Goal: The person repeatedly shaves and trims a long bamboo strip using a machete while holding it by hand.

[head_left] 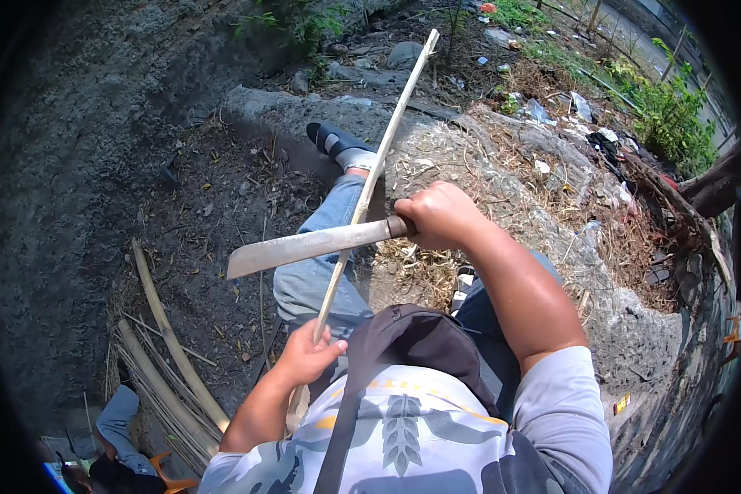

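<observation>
My right hand (441,216) is closed round the dark handle of a machete (309,247). Its broad, worn blade points left and lies across a long pale strip of bamboo (397,119), seemingly against it. Low in front of my body, my left hand (309,360) grips that strip near its lower end, the thumb pointing right. From there the strip slants up and away to the right, past my jeans and my sandalled foot (337,142). The part of the strip below my left hand is mostly hidden by my arm and shirt.
Long bamboo poles (166,321) and thin strips lie on the dark soil at left. Another person (122,424) sits beyond them, near an orange chair (173,476). Rough rock (535,198) with dry scraps and litter rises at right, beside a thick log (716,188).
</observation>
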{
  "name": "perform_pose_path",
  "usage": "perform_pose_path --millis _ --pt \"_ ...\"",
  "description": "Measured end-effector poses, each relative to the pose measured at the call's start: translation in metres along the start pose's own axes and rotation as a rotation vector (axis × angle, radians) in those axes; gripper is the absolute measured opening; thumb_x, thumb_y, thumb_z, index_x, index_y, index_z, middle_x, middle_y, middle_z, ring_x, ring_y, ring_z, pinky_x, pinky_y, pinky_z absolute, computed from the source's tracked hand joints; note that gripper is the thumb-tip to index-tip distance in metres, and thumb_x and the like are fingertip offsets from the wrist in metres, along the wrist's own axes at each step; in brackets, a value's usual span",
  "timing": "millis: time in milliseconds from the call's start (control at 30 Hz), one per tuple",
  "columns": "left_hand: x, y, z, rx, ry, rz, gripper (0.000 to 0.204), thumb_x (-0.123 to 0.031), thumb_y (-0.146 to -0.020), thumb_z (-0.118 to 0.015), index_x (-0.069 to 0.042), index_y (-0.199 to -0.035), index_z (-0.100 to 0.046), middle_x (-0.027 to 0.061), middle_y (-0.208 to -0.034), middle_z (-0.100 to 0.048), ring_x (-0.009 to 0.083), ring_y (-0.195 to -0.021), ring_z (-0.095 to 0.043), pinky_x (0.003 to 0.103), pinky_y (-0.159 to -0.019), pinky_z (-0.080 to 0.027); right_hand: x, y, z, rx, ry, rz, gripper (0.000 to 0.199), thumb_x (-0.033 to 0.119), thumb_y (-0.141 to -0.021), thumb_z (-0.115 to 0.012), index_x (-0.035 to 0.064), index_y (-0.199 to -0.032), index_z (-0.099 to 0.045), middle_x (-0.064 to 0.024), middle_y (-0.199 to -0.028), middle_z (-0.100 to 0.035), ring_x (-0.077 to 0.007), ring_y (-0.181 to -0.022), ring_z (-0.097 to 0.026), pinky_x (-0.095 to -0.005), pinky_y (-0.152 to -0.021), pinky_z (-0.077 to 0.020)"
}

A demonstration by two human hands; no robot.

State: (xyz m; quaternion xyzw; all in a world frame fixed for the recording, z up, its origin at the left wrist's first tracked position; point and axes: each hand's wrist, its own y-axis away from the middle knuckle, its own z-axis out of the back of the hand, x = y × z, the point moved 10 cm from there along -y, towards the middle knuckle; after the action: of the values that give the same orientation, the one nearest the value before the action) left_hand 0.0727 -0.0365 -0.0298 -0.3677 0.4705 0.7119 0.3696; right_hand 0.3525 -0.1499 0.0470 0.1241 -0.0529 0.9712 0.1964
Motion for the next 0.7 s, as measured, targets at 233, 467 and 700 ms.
perform_pose_path --millis 233,467,700 --pt "-0.021 -0.002 0.007 0.019 0.042 -0.027 0.032 -0.013 -0.088 -0.080 -0.011 -0.092 -0.048 -0.0111 -0.070 -0.043 -0.0014 -0.061 -0.037 0.019 -0.052 -0.031 -0.040 0.012 0.021 0.024 -0.122 -0.187 0.021 0.018 -0.071 -0.073 0.0136 -0.091 -0.069 -0.0132 -0.086 -0.072 -0.0356 -0.089 -0.070 -0.0494 -0.078 -0.0548" --pt "-0.023 -0.008 0.006 0.004 0.142 -0.017 0.029 -0.010 -0.090 -0.077 -0.010 -0.093 -0.048 -0.0112 -0.069 -0.044 -0.0014 -0.060 -0.038 0.019 -0.052 -0.032 -0.018 0.013 0.029 -0.079 -0.124 -0.102 0.021 0.018 -0.071 -0.075 0.0146 -0.091 -0.068 -0.0130 -0.083 -0.071 -0.0356 -0.087 -0.070 -0.0483 -0.076 -0.0553" --pt "-0.015 0.000 0.017 -0.024 0.050 -0.026 0.027 -0.013 -0.090 -0.077 -0.008 -0.092 -0.050 -0.0099 -0.071 -0.046 -0.0004 -0.063 -0.039 0.020 -0.053 -0.033 -0.027 0.006 0.023 -0.029 -0.034 -0.126 0.021 0.015 -0.068 -0.073 0.0139 -0.088 -0.067 -0.0138 -0.077 -0.069 -0.0386 -0.081 -0.068 -0.0505 -0.072 -0.0536"
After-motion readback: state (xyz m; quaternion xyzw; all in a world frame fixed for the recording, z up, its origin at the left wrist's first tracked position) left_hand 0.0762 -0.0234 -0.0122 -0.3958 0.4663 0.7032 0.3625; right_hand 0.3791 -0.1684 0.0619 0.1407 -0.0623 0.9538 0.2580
